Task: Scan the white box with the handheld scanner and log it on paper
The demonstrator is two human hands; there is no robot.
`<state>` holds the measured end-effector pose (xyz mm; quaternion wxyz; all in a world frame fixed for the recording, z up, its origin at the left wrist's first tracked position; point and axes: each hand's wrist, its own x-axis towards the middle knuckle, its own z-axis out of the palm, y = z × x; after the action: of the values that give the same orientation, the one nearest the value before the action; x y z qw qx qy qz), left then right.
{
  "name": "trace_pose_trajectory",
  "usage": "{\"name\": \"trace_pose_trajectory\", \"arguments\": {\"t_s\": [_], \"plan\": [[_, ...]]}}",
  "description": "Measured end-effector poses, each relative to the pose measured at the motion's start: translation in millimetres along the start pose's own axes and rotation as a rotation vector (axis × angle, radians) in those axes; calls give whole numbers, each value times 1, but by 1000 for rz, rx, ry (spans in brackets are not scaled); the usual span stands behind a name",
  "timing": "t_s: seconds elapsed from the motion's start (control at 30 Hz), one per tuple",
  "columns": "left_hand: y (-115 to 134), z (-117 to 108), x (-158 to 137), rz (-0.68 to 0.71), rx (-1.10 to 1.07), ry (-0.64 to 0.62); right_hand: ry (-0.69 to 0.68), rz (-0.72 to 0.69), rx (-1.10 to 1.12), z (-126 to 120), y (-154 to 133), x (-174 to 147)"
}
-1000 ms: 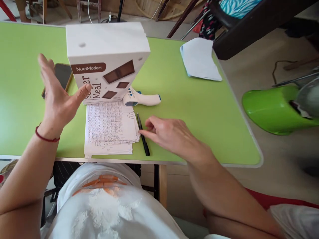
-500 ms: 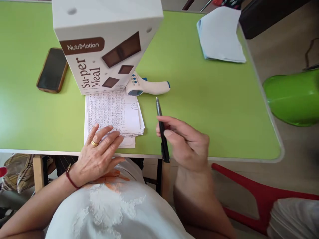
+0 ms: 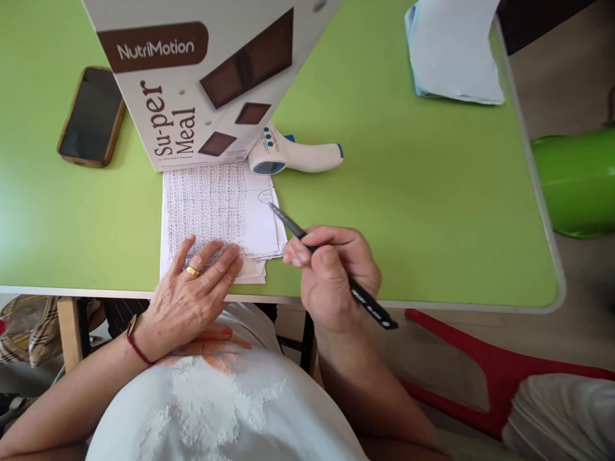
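My right hand holds a black pen between thumb and fingers. The pen slants up and left, its tip over or close to the right edge of a stack of papers; whether it touches cannot be seen. Dense rows of small handwriting cover most of the top sheet, with an oval mark near its upper right. My left hand lies flat on the lower part of the papers, fingers spread, with a gold ring on one finger and a red cord at the wrist.
A white NutriMotion box stands upright at the papers' far edge. Beside it lies a white handheld thermometer. A phone rests at left, folded paper at far right. Beyond the green table are a green bin and red chair.
My right hand has moved left toward the papers, and the pen has swung from nearly upright to a leftward slant. My left hand stays on the papers. The view has shifted slightly.
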<state>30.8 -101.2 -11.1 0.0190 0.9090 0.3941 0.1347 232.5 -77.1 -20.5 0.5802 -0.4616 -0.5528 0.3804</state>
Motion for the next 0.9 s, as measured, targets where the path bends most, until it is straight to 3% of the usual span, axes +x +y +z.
{"name": "trace_pose_trajectory", "arguments": {"t_s": [0.17, 0.37, 0.57, 0.9], "plan": [[0, -1, 2, -5, 0, -26, -129, 55, -226, 2, -10, 3], [0, 0, 1, -4, 3, -16, -109, 28, -414, 9, -3, 14], [1, 0, 2, -1, 3, -35, -80, -85, -462, 14, 12, 11], [0, 0, 1, -6, -25, -31, -125, -95, -508, 14, 13, 12]]}}
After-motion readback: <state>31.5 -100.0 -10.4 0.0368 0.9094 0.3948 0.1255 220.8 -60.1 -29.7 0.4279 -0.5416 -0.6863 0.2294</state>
